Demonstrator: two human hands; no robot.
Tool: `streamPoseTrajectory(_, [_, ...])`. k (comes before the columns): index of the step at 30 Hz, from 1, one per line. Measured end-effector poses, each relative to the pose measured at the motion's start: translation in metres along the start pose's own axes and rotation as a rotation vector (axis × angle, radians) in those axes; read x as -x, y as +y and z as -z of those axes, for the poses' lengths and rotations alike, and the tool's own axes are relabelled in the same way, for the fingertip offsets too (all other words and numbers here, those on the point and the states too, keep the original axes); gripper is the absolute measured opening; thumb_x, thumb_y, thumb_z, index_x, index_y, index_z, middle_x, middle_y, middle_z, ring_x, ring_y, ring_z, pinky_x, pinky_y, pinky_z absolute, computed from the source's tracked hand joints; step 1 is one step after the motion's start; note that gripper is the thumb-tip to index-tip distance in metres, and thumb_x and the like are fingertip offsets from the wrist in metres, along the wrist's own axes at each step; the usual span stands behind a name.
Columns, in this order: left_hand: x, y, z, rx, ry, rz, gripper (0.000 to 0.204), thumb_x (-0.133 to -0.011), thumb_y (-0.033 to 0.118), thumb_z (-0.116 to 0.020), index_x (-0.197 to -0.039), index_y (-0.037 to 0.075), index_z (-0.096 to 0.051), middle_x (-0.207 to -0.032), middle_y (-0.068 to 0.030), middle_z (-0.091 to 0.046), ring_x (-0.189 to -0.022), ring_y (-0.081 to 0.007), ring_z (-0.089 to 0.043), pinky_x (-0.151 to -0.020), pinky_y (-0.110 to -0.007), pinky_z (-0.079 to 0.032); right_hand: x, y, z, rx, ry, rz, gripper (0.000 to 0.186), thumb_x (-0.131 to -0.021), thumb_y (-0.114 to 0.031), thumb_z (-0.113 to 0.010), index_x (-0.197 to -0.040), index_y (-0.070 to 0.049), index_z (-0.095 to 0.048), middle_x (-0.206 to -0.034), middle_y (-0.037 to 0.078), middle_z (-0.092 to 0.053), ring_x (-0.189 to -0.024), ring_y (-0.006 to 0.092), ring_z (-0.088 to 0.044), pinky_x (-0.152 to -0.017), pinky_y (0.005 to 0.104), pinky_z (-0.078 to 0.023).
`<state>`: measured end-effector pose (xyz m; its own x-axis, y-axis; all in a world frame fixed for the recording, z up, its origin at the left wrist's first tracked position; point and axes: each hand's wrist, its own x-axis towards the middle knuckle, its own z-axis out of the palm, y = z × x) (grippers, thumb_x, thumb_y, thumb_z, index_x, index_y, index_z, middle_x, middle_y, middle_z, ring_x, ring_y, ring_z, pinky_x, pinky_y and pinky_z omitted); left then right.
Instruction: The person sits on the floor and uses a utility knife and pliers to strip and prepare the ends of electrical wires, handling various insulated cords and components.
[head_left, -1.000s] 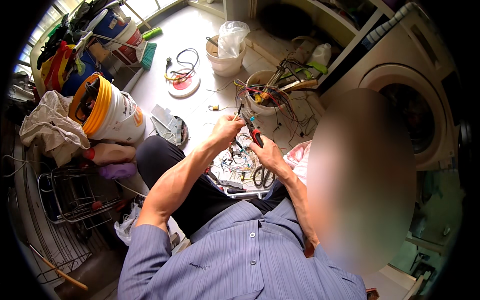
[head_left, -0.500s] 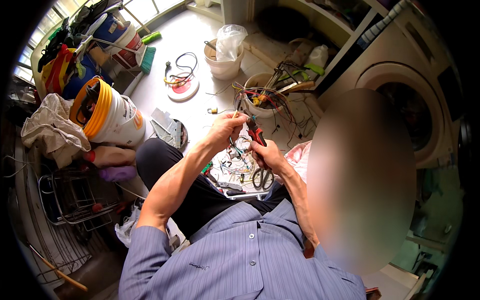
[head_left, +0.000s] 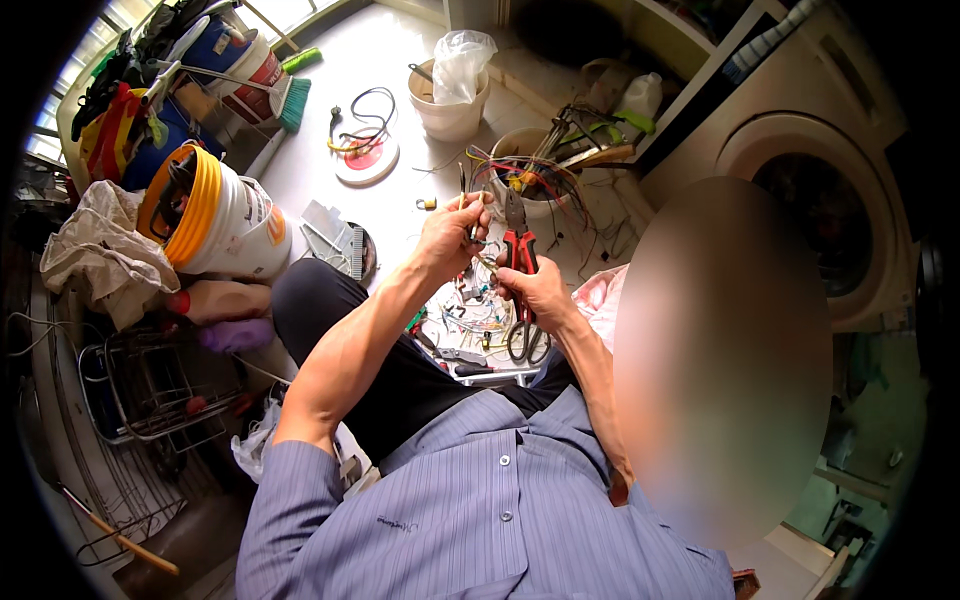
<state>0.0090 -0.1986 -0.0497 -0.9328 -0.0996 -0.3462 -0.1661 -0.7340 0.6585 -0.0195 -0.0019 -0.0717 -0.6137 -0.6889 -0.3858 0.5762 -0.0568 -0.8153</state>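
Note:
Thin wires are pinched in the fingertips of my left hand, their ends sticking up past the fingers. Just to the right, my right hand grips combination pliers by their red and black handles. The plier jaws point away from me, apart from the wires. A thin strand also shows between the two hands, but I cannot tell where it leads. Below them, a tray between my legs carries wire pieces and small parts. Black-handled scissors lie at its right side.
Beyond my hands stands a bucket with tangled wires and tools, beside a pale bucket holding a plastic bag. A white lid with a coiled cable lies further left. A yellow-rimmed bucket stands left; a washing machine is at right.
The pliers have swung upright and come away from my left fingertips, their jaws now to the right. My left hand has shifted slightly up, still pinching the wires.

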Motion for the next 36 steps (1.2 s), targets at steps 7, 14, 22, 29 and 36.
streamPoseTrajectory(7, [-0.013,0.001,0.011,0.063,0.063,-0.042,0.013,-0.102,0.015,-0.054,-0.105,0.005,-0.061,-0.074,-0.0017,-0.06,-0.058,-0.0104,-0.053,-0.049,-0.023,-0.039,-0.002,0.001,0.007,0.1,0.023,0.056,0.03,-0.085,-0.006,-0.075,-0.109,0.004,-0.061,-0.085,0.007,-0.066,-0.071,0.0141,-0.063,-0.067,0.0267,-0.052])
streamPoseTrajectory(14, [-0.022,0.046,0.032,0.04,0.197,-0.224,0.013,-0.101,0.018,-0.055,-0.105,0.006,-0.06,-0.068,0.0018,-0.054,-0.05,-0.0079,-0.045,-0.043,-0.023,-0.034,0.002,-0.005,0.005,0.142,0.04,0.069,0.029,-0.084,-0.007,-0.076,-0.106,0.003,-0.062,-0.083,0.006,-0.065,-0.068,0.013,-0.062,-0.064,0.0262,-0.051])
streamPoseTrajectory(22, [0.001,0.075,0.037,-0.195,0.325,-0.27,0.016,-0.094,0.019,-0.068,-0.082,0.011,-0.06,-0.054,0.0088,-0.039,-0.041,-0.004,-0.028,-0.039,-0.023,-0.021,-0.002,-0.009,0.013,0.073,0.131,0.128,0.024,-0.083,-0.006,-0.075,-0.102,0.001,-0.062,-0.079,0.005,-0.063,-0.065,0.0124,-0.06,-0.061,0.0248,-0.049])
streamPoseTrajectory(29, [0.011,0.008,0.005,-0.214,0.052,0.007,0.017,-0.097,0.025,-0.067,-0.089,0.009,-0.066,-0.057,0.0076,-0.042,-0.043,-0.0042,-0.031,-0.04,-0.023,-0.021,-0.003,-0.011,0.007,-0.019,0.141,0.154,0.025,-0.085,-0.007,-0.075,-0.105,0.0,-0.06,-0.081,0.004,-0.063,-0.066,0.0116,-0.06,-0.06,0.025,-0.049])
streamPoseTrajectory(36, [0.009,0.001,0.003,-0.276,0.069,0.077,0.016,-0.099,0.021,-0.063,-0.096,0.006,-0.068,-0.066,0.0056,-0.047,-0.046,-0.0038,-0.032,-0.042,-0.023,-0.021,-0.002,-0.008,0.001,0.039,0.116,0.141,0.027,-0.087,-0.012,-0.073,-0.105,0.004,-0.06,-0.08,0.008,-0.066,-0.064,0.0125,-0.061,-0.061,0.0258,-0.052])
